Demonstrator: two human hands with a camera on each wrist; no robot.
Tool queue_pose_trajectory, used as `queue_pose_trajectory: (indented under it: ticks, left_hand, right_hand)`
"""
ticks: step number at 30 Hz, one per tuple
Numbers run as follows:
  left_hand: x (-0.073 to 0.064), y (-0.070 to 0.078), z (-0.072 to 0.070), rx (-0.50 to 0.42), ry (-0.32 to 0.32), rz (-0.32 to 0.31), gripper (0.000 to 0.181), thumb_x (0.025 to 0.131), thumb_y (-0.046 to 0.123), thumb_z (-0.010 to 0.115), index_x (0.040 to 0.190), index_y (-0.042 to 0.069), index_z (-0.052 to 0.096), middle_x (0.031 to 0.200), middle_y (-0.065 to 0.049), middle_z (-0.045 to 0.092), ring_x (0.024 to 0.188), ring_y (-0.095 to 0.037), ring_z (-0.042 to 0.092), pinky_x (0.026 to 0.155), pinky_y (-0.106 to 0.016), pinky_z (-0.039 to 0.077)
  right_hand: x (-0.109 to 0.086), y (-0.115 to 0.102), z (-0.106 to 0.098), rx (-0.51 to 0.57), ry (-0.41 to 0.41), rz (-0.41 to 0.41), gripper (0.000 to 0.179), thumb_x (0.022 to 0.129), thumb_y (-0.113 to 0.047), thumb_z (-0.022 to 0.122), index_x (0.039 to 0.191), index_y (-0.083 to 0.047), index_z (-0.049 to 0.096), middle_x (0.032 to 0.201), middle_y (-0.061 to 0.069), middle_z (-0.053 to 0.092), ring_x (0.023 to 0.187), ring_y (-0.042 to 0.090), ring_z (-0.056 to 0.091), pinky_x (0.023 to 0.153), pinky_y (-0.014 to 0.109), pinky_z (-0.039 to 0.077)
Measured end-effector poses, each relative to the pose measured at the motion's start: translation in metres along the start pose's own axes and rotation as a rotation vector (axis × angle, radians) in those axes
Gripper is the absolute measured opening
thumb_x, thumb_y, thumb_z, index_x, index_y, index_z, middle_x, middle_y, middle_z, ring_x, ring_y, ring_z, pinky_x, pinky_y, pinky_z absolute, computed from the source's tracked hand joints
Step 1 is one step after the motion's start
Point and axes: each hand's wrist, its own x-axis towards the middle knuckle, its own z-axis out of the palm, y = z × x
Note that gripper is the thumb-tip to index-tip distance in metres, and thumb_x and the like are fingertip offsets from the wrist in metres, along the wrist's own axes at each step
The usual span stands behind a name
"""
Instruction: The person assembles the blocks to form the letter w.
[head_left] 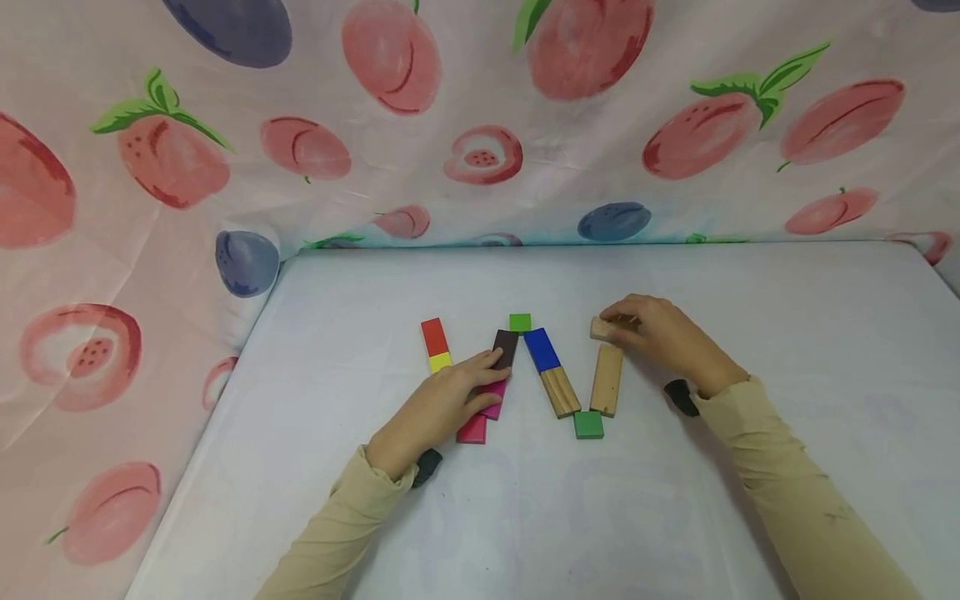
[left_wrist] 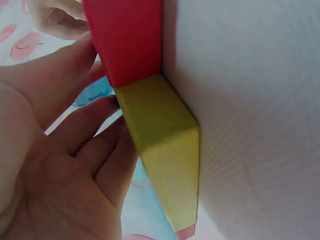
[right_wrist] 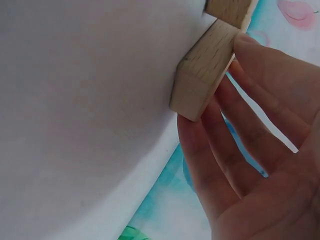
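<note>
Coloured and plain wooden blocks form a zigzag on the white table. My left hand [head_left: 444, 398] lies over its left part, fingers extended, fingertips on the dark brown block [head_left: 507, 340] and thumb over the magenta block [head_left: 492, 408]. A pinkish-red block [head_left: 472, 431] shows beneath this hand, and a yellow block [head_left: 440, 362] is partly covered. At the far right end, my right hand [head_left: 660, 333] pinches a small plain wooden block [head_left: 598, 328] between thumb and fingers. It sits against the top of a longer wooden block [head_left: 607, 382]; the right wrist view shows both close together.
A red block [head_left: 434, 337] tops the left stroke. A light green block [head_left: 520, 322], a blue block [head_left: 542, 349], a striped wooden block [head_left: 561, 392] and a green block [head_left: 588, 425] make up the middle. Behind the table [head_left: 675, 517] hangs a fruit-print cloth [head_left: 570, 158].
</note>
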Motion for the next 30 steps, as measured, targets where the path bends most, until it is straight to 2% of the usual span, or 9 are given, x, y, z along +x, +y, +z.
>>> queue_pose_trajectory:
  ticks: [11,21,26,30]
  left_hand:
    - [-0.001,0.001,-0.001,0.002,-0.007,-0.012,0.046,0.093,0.020,0.070,0.137,0.011,0.061,0.153,-0.009,0.045,0.141,-0.026,0.043,0.112,-0.041,0.041]
    - [0.000,0.001,-0.001,0.005,-0.011,-0.010,0.046,0.093,0.020,0.070,0.138,0.011,0.060,0.153,-0.009,0.045,0.142,-0.026,0.043,0.112,-0.040,0.041]
    - [0.000,0.001,-0.001,0.000,-0.011,-0.011,0.046,0.093,0.019,0.070,0.137,0.011,0.060,0.153,-0.009,0.045,0.142,-0.026,0.043,0.112,-0.040,0.041]
    - [0.001,0.001,-0.001,-0.004,-0.010,-0.012,0.046,0.093,0.019,0.070,0.137,0.011,0.061,0.153,-0.010,0.045,0.142,-0.026,0.043,0.112,-0.040,0.041]
  right_hand:
    - [0.004,0.002,-0.003,0.049,-0.006,0.016,0.034,0.097,-0.006,0.062,0.130,0.000,0.062,0.113,0.018,0.064,0.101,0.032,0.061,0.089,0.049,0.053]
    - [0.007,0.007,0.000,0.080,0.017,0.004,0.030,0.097,-0.006,0.060,0.127,-0.003,0.067,0.111,0.018,0.062,0.093,0.027,0.058,0.078,0.037,0.051]
    - [0.010,0.005,0.001,0.071,0.042,0.045,0.031,0.097,-0.008,0.062,0.128,-0.002,0.067,0.106,0.019,0.061,0.088,0.027,0.056,0.071,0.033,0.048]
    - [0.013,0.002,0.001,0.061,0.052,0.101,0.033,0.098,-0.016,0.063,0.128,-0.003,0.066,0.107,0.021,0.061,0.090,0.029,0.059,0.068,0.032,0.048]
